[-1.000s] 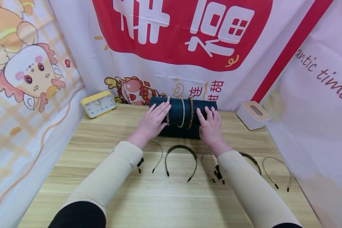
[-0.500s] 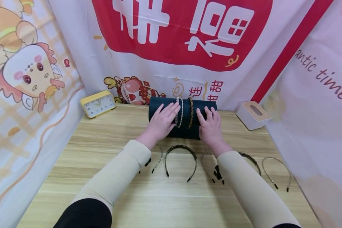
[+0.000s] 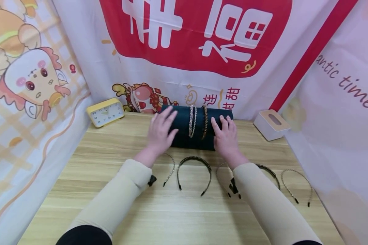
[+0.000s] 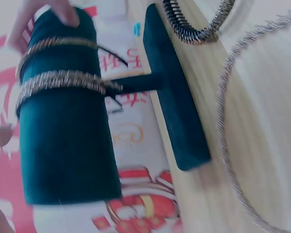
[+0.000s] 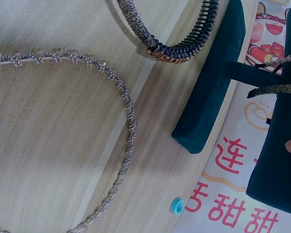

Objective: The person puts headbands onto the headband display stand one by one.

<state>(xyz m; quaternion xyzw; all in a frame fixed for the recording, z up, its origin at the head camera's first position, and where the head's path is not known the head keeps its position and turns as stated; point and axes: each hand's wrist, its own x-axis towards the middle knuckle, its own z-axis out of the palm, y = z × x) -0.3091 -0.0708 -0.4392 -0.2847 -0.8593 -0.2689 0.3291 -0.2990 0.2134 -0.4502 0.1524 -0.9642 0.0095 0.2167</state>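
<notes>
A dark teal velvet headband stand [image 3: 178, 119], a padded roll on a stem and flat base, stands at the back of the table. Three headbands circle the roll: a sparkly silver one [image 3: 191, 122], a pale braided one [image 3: 195, 120] close beside it, and a brown-gold one [image 3: 205, 122] farther right. My left hand [image 3: 159, 131], fingers spread, is at the roll's left end; whether it touches is unclear. My right hand [image 3: 225, 136] holds the right end, fingers over the front. In the left wrist view, the right hand [image 4: 53, 12] wraps that end.
Along the table lie a dark coiled headband [image 3: 194, 158], a thin beaded one [image 3: 171, 172], a black bow [image 3: 152, 180] by the left sleeve, another bow [image 3: 233, 186], a dark band [image 3: 270, 172] and a pale one [image 3: 297, 170]. A yellow clock [image 3: 105, 112] and tissue box [image 3: 271, 125] flank the stand.
The silver headband slid right along the roll, up beside the pale braided one, under my left hand. That hand then let go and moved back left. My right hand stayed put.
</notes>
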